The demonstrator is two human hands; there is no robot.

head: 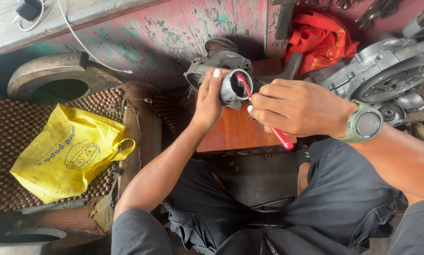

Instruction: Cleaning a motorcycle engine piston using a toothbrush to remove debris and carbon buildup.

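My left hand [207, 101] grips a grey metal engine part with a round open bore [234, 88], holding it up over a small wooden block [235, 132]. My right hand [294, 108], with a green watch on its wrist, holds a red-handled tool [280, 137]. The tool's tip reaches into the bore of the part. Behind the part sits another grey metal casting [219, 59].
A yellow plastic bag [65, 153] lies on a beaded seat mat at the left. A large metal engine cover [386, 71] and a red cloth [318, 40] lie at the upper right. A worn painted wooden board [169, 33] runs along the back. My legs in dark trousers fill the bottom.
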